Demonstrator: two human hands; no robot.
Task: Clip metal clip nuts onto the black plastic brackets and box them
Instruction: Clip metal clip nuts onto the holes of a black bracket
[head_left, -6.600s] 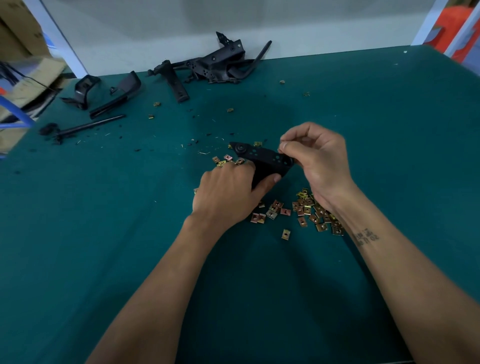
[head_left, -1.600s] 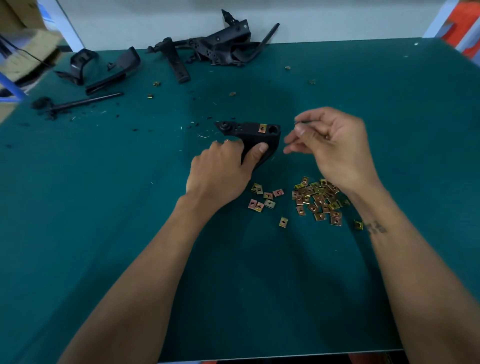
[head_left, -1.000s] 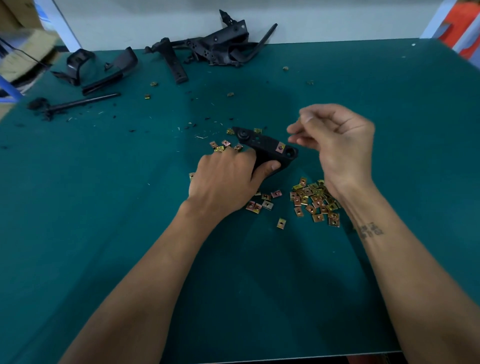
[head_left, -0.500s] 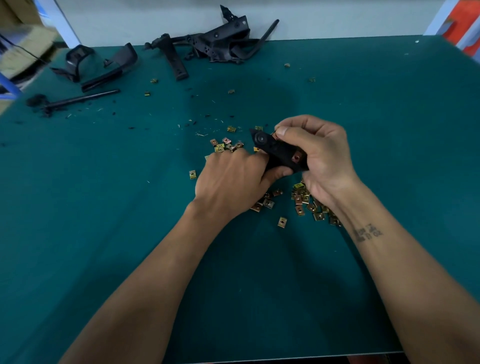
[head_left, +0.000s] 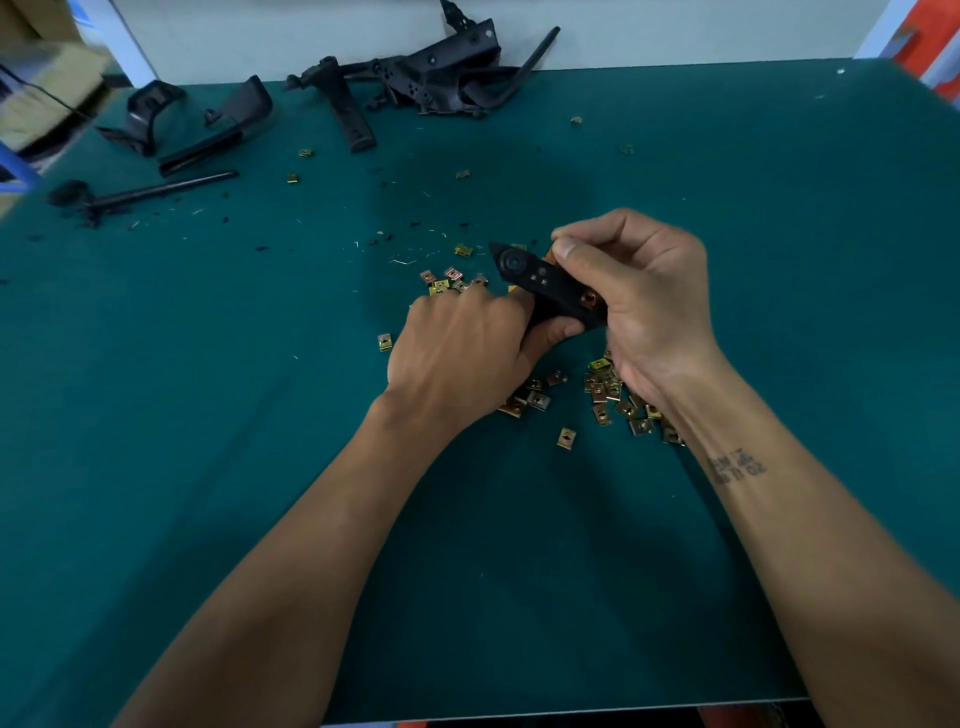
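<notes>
Black bracket (head_left: 550, 286) gripped between both hands, left hand (head_left: 467, 353) clasping below, right hand (head_left: 644, 296) pinching its upper edge

Both hands are crowding the middle of the green table (head_left: 208, 415): the left hand (head_left: 457, 353) and right hand (head_left: 644, 301) are gripping one black bracket (head_left: 550, 286) between them. Loose clip nuts (head_left: 618, 400) are lying scattered under and beside the wrists, with a smaller cluster (head_left: 447, 278) sitting just beyond the left knuckles. A heap of black plastic parts (head_left: 431, 78) is lining the far edge, more parts (head_left: 192, 124) are occupying the far left corner. Bare cloth is stretching wide to the left, right and near sides.
</notes>
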